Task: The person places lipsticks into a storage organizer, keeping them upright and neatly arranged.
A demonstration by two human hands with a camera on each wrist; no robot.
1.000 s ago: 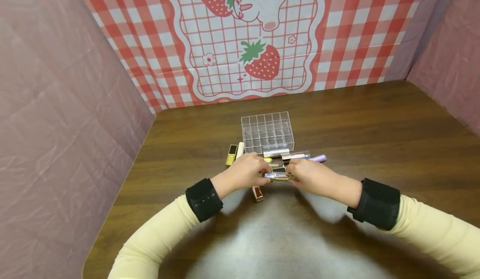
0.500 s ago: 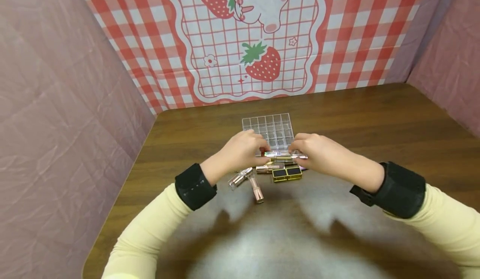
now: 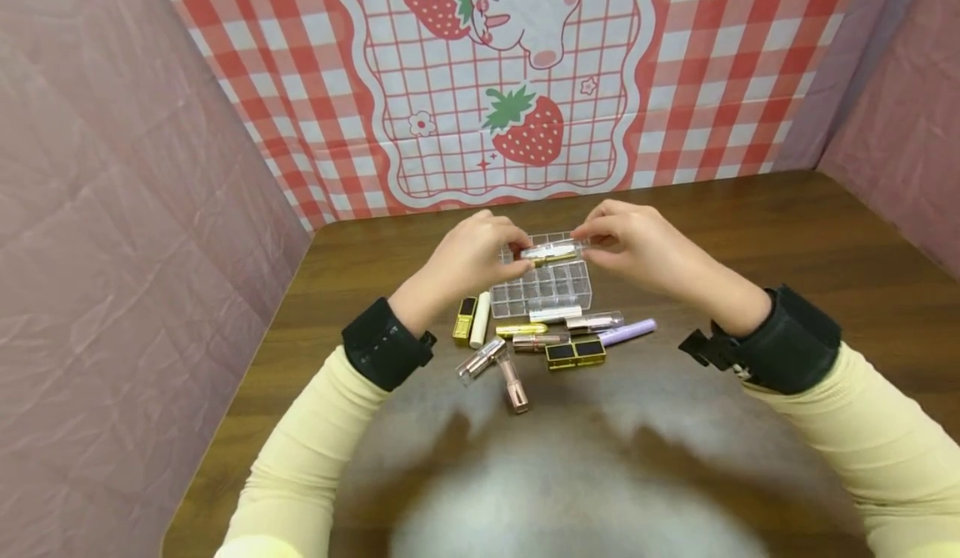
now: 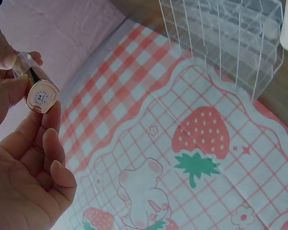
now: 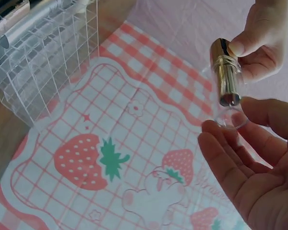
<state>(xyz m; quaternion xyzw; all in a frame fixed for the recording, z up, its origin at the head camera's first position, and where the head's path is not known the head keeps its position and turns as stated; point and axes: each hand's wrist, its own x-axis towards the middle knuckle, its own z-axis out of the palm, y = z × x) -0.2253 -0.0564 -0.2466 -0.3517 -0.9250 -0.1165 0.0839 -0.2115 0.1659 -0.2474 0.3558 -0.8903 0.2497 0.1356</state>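
Between both hands hangs a lipstick (image 3: 552,252) with a gold base and a clear cap, level, overlapping the clear divided organizer (image 3: 501,301) in the head view. My left hand (image 3: 476,251) pinches its base; a round-cornered end with a "04" label (image 4: 41,97) faces the left wrist camera. In the right wrist view, the thumb and fingers of my right hand (image 5: 269,153) pinch the clear cap (image 5: 228,119) at the other end. Several other lipsticks and tubes lie on the table in front of the organizer, including a lilac tube (image 3: 628,332) and two black-and-gold cases (image 3: 575,354).
A white tube (image 3: 481,320) and another black-and-gold case (image 3: 464,320) lie left of the organizer's front. Two rose-gold lipsticks, one of them tilted toward me (image 3: 514,387), lie nearest. A strawberry-print cloth (image 3: 420,158) hangs behind the wooden table (image 3: 720,249).
Both hands have moved up and away from me with the lipstick, from over the pile to over the organizer. The pile beneath has come into full view.
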